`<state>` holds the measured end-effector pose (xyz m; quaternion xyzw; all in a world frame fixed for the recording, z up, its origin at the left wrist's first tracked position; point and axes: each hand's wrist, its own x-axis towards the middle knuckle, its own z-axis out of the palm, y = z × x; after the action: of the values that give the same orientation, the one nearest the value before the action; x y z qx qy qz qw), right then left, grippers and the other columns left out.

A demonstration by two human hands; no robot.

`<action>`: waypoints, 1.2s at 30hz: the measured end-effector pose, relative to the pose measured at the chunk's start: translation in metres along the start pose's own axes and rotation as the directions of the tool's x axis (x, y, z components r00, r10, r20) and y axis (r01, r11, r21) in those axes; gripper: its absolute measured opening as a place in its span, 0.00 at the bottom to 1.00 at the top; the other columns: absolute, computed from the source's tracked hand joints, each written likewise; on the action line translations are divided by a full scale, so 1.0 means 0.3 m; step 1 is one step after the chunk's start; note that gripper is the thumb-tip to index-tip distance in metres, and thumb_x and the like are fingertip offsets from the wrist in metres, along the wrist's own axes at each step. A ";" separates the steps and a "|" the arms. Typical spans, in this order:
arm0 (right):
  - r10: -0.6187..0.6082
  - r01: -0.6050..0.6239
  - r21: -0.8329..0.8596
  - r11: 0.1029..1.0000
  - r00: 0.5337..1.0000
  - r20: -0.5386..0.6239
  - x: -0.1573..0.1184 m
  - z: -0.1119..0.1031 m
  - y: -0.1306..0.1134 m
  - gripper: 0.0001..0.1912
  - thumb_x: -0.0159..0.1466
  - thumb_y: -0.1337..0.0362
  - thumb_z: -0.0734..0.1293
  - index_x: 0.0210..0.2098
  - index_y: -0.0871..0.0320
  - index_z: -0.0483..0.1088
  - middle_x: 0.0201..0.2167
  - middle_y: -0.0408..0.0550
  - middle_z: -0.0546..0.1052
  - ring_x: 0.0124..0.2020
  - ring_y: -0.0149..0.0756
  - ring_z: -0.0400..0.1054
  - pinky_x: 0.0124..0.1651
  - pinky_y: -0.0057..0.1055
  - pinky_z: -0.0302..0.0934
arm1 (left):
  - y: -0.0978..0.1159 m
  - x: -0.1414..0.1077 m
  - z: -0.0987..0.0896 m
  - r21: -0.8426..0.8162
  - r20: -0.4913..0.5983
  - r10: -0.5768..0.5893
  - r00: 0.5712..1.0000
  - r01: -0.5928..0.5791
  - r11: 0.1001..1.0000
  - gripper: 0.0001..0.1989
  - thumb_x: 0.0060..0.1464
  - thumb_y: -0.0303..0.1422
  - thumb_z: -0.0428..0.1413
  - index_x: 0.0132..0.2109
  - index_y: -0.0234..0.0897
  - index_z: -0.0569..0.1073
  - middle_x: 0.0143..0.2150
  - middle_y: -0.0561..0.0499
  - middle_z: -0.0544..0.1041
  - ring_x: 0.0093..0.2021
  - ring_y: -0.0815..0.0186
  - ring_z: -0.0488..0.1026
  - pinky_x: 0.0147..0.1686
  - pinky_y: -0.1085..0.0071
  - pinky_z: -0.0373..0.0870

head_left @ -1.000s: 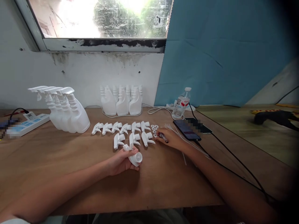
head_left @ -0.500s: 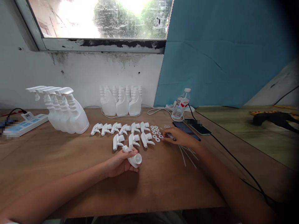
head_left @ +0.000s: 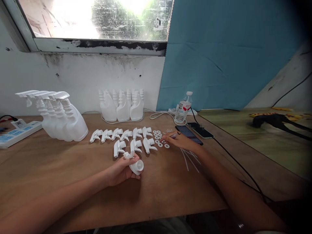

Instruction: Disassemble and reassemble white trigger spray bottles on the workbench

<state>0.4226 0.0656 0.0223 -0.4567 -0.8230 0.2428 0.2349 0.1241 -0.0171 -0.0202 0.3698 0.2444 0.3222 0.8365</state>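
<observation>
In my left hand [head_left: 122,170] is a white spray head [head_left: 136,166], its round collar facing up toward me. My right hand [head_left: 176,139] has its fingers pinched at the white ring washers [head_left: 160,145]; a dark pen-like object [head_left: 174,135] is held along the fingers. Beyond my left hand, several white spray heads [head_left: 119,149] lie in two rows on the wooden table [head_left: 97,195]. Thin white tubes [head_left: 185,160] lie below my right wrist.
Joined white bottles with spray tops [head_left: 64,118] stand at the left, more white bottles [head_left: 123,109] by the wall. A water bottle [head_left: 182,109], two phones [head_left: 201,130], a black cable and a power strip [head_left: 21,133] are also there.
The view has shifted slightly, so everything sits further left. My right hand has turned a little, and one washer lies apart near its fingertips. My left hand keeps the spray head.
</observation>
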 end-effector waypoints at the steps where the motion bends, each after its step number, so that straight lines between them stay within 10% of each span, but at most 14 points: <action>1: 0.014 -0.014 0.013 1.000 1.000 -0.013 0.002 0.007 -0.002 0.27 0.65 0.44 0.58 0.31 0.59 0.78 0.28 0.49 0.78 0.32 0.39 0.70 0.36 0.31 0.60 | 0.000 0.000 0.001 -0.001 -0.001 -0.001 1.000 0.001 1.000 0.09 0.57 0.33 0.58 0.39 0.35 0.66 0.35 0.48 0.72 0.32 0.66 0.73 0.31 0.68 0.71; 12: 0.115 -0.119 0.087 0.989 0.992 0.058 0.008 0.038 0.002 0.29 0.63 0.42 0.58 0.30 0.60 0.76 0.25 0.48 0.77 0.27 0.35 0.69 0.33 0.30 0.61 | 0.004 -0.001 0.006 0.005 -0.015 -0.007 1.000 0.007 1.000 0.09 0.56 0.33 0.58 0.39 0.35 0.65 0.35 0.48 0.72 0.32 0.65 0.73 0.31 0.68 0.71; 20: 0.001 0.000 0.003 1.000 0.999 -0.046 0.026 0.044 0.034 0.28 0.65 0.43 0.56 0.32 0.58 0.76 0.30 0.48 0.78 0.33 0.39 0.70 0.34 0.30 0.61 | 0.003 -0.002 0.005 0.006 -0.010 -0.003 1.000 0.003 1.000 0.09 0.56 0.33 0.59 0.38 0.35 0.65 0.36 0.48 0.71 0.33 0.65 0.73 0.31 0.68 0.71; 36: 0.133 -0.137 -0.004 0.991 0.970 -0.204 0.025 0.012 0.029 0.34 0.65 0.40 0.55 0.22 0.61 0.75 0.17 0.49 0.74 0.22 0.35 0.67 0.29 0.30 0.58 | 0.002 -0.001 0.001 0.019 -0.002 -0.004 1.000 0.004 1.000 0.07 0.59 0.33 0.56 0.39 0.35 0.65 0.36 0.48 0.71 0.33 0.66 0.72 0.31 0.69 0.70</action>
<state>0.4226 0.0753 0.0155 -0.5360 -0.7639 0.2028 0.2965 0.1240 -0.0171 -0.0195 0.3768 0.2490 0.3185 0.8334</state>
